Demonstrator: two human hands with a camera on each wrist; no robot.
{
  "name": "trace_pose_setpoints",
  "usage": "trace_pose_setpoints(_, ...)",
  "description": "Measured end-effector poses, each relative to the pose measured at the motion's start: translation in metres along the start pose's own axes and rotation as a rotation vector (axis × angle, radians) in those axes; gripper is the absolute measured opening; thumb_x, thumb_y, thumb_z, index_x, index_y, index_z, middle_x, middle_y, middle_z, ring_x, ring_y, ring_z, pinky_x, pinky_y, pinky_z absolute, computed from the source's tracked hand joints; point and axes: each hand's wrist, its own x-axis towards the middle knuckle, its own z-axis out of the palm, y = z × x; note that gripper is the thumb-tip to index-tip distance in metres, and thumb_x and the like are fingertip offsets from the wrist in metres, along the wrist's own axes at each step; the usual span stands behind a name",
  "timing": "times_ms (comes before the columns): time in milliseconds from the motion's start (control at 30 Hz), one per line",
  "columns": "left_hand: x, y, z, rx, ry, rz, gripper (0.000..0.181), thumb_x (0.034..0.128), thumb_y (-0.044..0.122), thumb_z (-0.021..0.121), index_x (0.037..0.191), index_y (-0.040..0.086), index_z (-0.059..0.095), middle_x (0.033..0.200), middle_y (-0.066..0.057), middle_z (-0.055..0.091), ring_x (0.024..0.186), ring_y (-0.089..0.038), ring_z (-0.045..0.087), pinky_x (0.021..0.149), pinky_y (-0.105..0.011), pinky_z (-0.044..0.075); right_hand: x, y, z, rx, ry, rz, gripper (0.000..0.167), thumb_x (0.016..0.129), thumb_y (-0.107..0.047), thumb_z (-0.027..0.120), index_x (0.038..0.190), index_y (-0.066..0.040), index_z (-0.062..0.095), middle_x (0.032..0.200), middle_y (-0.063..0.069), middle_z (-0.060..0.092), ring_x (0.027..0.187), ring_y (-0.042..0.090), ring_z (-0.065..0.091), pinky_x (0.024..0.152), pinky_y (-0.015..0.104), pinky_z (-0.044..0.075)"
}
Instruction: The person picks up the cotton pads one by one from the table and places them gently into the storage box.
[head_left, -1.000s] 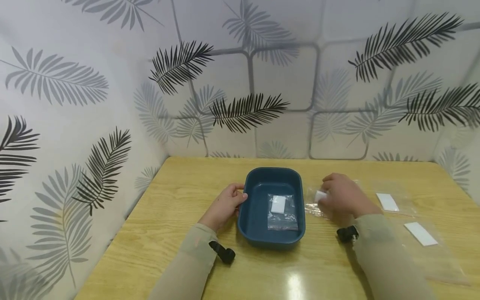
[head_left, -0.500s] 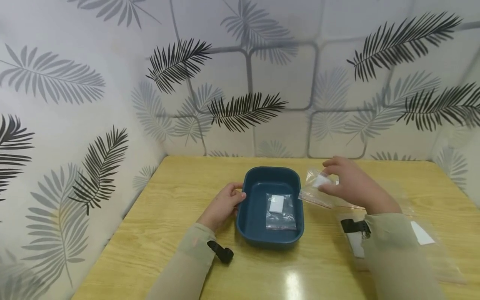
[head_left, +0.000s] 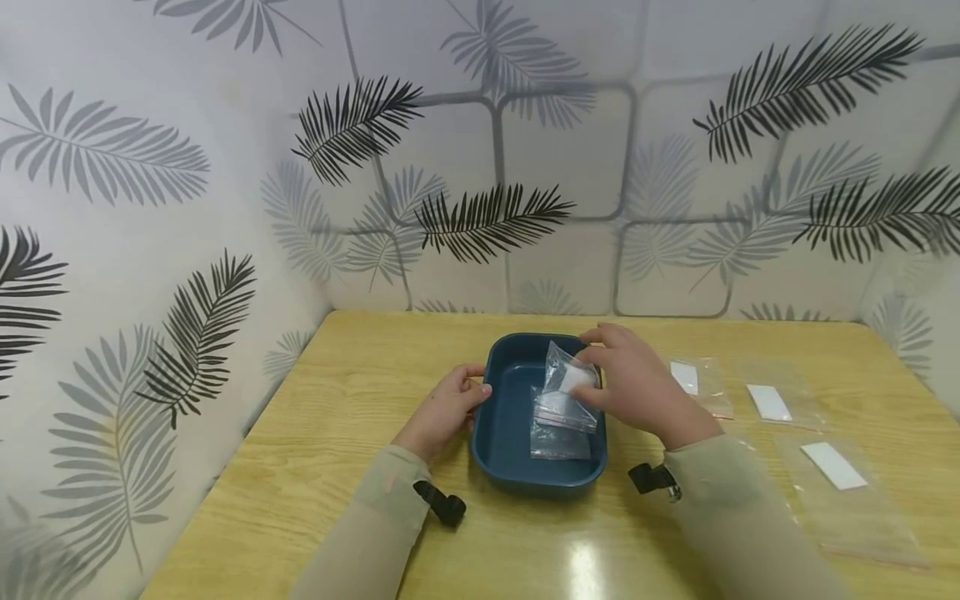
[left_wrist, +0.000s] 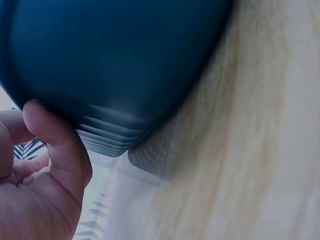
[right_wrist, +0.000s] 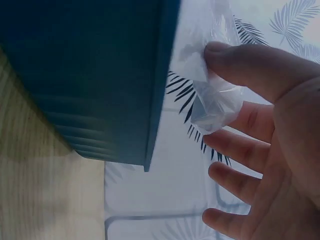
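Observation:
A dark blue rectangular plastic bin (head_left: 504, 437) stands on the wooden table. At its left rim my left hand (head_left: 441, 415) pinches the edge, the thumb bent over it; the bin's ribbed side shows in the left wrist view. Over the bin's right half, my right hand (head_left: 641, 382) pinches a small clear zip bag (head_left: 557, 407) with a white flat piece inside. The bag is crumpled between thumb and fingers in the right wrist view, above the rim. Beneath it, another zip bag (head_left: 558, 444) lies on the bin's floor, partly covered.
Several more clear bags with white pieces lie right of the bin: a small bag (head_left: 712, 387), a middle one (head_left: 806, 400) and a large one (head_left: 870, 517). My right forearm partly hides another. A leaf-patterned wall (head_left: 525, 283) closes off the table's back.
My right hand has picked up a small zip bag from the table and carried it left, over the bin. My left hand has stayed on the rim.

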Motion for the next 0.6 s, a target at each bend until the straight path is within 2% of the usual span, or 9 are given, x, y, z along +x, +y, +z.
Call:
trace_pose_setpoints(200,0.0005,-0.0004,-0.0003,0.003,-0.004,0.006,0.041,0.1077,0.018,0.052,0.146,0.006,0.044,0.095,-0.011,0.056,0.072,-0.019,0.053,0.063,-0.03,0.048,0.0006,0.0012,0.0088,-0.04,0.006,0.006,0.037,0.085,-0.036,0.082,0.11,-0.008,0.075,0.143,0.02,0.053,0.139,0.043,0.037,0.113,0.056,0.029)
trace_pose_setpoints(300,0.0008,-0.0011,-0.0005,0.003,-0.004,0.007,0.041,0.1076,0.018,0.053,0.146,0.006,0.044,0.095,-0.01,0.056,0.072,-0.019,0.054,0.063,-0.029,0.047,0.0005,0.0003,0.0109,-0.075,-0.007,0.025,0.055,0.086,-0.039,0.081,0.129,-0.006,0.068,0.149,0.021,0.047,0.141,0.045,0.034,0.112,0.059,0.029)
trace_pose_setpoints(400,0.0009,-0.0013,-0.0006,0.004,-0.003,0.005,0.042,0.1075,0.018,0.053,0.147,0.006,0.043,0.096,-0.012,0.056,0.073,-0.019,0.054,0.063,-0.029,0.047,-0.0003,-0.0002,0.0114,-0.102,-0.034,0.063,0.076,0.087,-0.043,0.079,0.147,-0.005,0.052,0.154,0.024,0.039,0.143,0.046,0.03,0.111,0.062,0.028)
trace_pose_setpoints(467,0.0011,-0.0013,-0.0007,0.009,-0.006,0.009,0.043,0.1075,0.017,0.052,0.147,0.005,0.042,0.097,-0.013,0.056,0.073,-0.019,0.054,0.063,-0.029,0.047,-0.0009,0.0005,0.0114,-0.106,-0.047,0.087,0.084,0.087,-0.044,0.079,0.152,-0.005,0.045,0.156,0.025,0.035,0.144,0.047,0.027,0.111,0.064,0.027)
trace_pose_setpoints(600,0.0012,-0.0012,-0.0007,0.01,-0.007,0.013,0.044,0.1076,0.016,0.052,0.148,0.003,0.041,0.098,-0.015,0.056,0.073,-0.019,0.054,0.063,-0.029,0.048,-0.001,0.0033,0.0109,-0.103,-0.049,0.096,0.086,0.086,-0.046,0.079,0.152,-0.006,0.044,0.157,0.025,0.034,0.145,0.047,0.025,0.112,0.063,0.025)
